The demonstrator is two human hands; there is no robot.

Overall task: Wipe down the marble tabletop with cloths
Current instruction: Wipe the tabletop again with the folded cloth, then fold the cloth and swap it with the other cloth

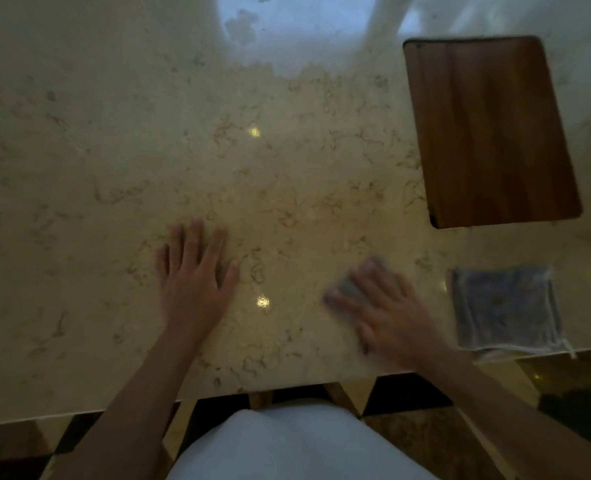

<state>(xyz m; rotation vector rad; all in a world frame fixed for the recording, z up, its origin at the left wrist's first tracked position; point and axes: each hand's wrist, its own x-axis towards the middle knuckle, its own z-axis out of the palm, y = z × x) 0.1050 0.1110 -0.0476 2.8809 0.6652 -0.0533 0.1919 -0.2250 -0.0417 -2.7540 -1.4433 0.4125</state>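
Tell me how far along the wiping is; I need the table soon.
Done: cannot tell; the marble tabletop shows no clear wiped zone. In hand: the right hand presses a grey cloth; the left hand rests flat. Left: a second cloth lies unused, and the wooden board covers marble.

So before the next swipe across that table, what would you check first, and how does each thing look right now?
1. Cloth under the right hand: ok, a small grey cloth shows beneath the fingers, blurred.
2. Left hand steadying: ok, flat on the marble tabletop, holding nothing.
3. Spare cloth within reach: ok, folded by the near edge, right of the wiping hand.
4. Wooden board out of the way: not ok, it covers marble at the far right.
5. Far area clean: cannot tell, glare hides it.
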